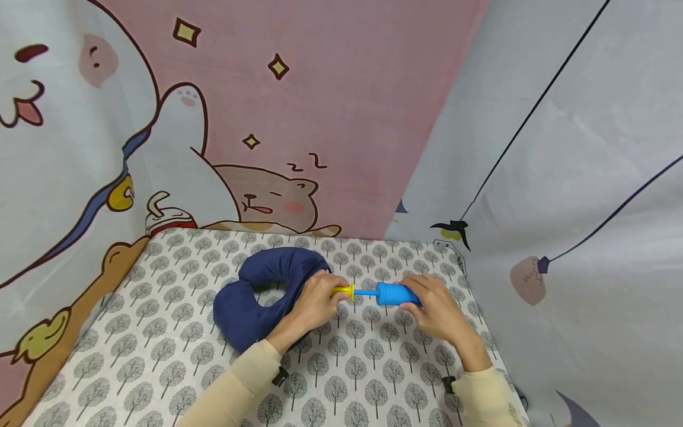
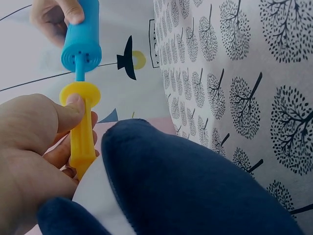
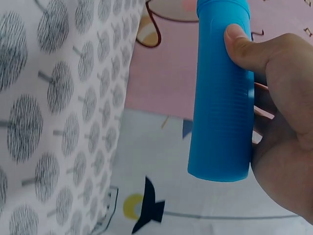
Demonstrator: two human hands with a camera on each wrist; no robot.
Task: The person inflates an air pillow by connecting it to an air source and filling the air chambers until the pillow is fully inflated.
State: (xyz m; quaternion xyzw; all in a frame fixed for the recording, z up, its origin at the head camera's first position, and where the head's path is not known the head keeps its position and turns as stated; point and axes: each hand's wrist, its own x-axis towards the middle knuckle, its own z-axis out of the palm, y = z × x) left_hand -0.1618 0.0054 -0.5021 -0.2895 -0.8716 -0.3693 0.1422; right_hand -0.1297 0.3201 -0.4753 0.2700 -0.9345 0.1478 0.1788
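Note:
Both hands hold one plastic hand pump, stretched level between them above the table. My left hand (image 1: 318, 298) grips its yellow end (image 2: 82, 134), the thumb resting just under the round flange. A thin blue rod (image 1: 366, 292) joins that end to the ribbed blue barrel (image 3: 222, 107). Around the barrel my right hand (image 1: 434, 305) is wrapped, thumb along its side. A navy U-shaped neck pillow (image 1: 232, 308) lies on the table to the left, partly covered by my left hand and forearm in the head view. In the left wrist view the pillow fills the lower middle.
The table (image 1: 354, 373) has a white cover printed with grey trees. Behind it hangs a pink and white cartoon curtain (image 1: 373, 118), and a pale curtain (image 1: 603, 201) stands along the right side. Small black pieces (image 1: 280, 376) show by the cuffs of both cream sleeves.

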